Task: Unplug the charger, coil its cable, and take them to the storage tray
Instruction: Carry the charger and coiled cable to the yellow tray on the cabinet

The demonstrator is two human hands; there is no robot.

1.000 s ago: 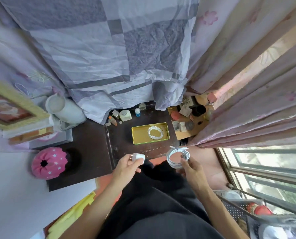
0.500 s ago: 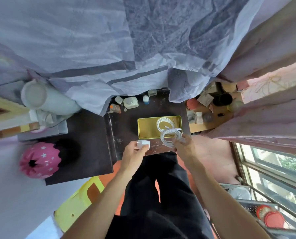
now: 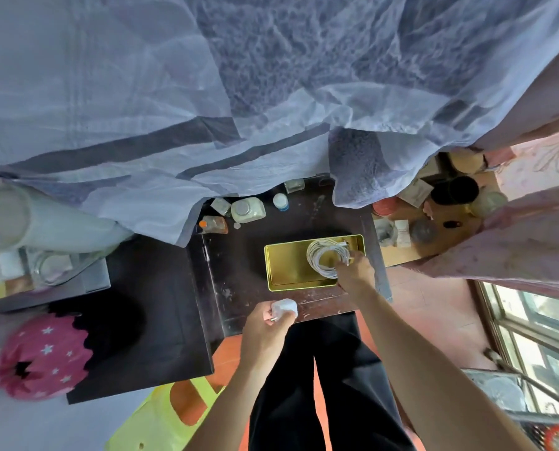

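Note:
A yellow metal storage tray [image 3: 284, 265] lies on the dark wooden table [image 3: 239, 288]. My right hand [image 3: 354, 275] reaches over the tray's right end and pinches a coiled white cable [image 3: 325, 255], which sits low inside the tray over another white coil. I cannot tell the two coils apart clearly. My left hand [image 3: 265, 327] hovers at the table's near edge and grips the white charger block [image 3: 284, 309], its prongs pointing left and down.
Small bottles and jars [image 3: 247, 209] stand at the table's back under a hanging grey sheet [image 3: 206, 125]. A cluttered lower shelf [image 3: 434, 216] is to the right, a pink starred cushion [image 3: 40, 356] at left, a window [image 3: 538, 327] at right.
My right hand carried the coiled cable forward from above my lap into the tray. My left hand with the charger moved up to the table's edge. The camera leaned in closer.

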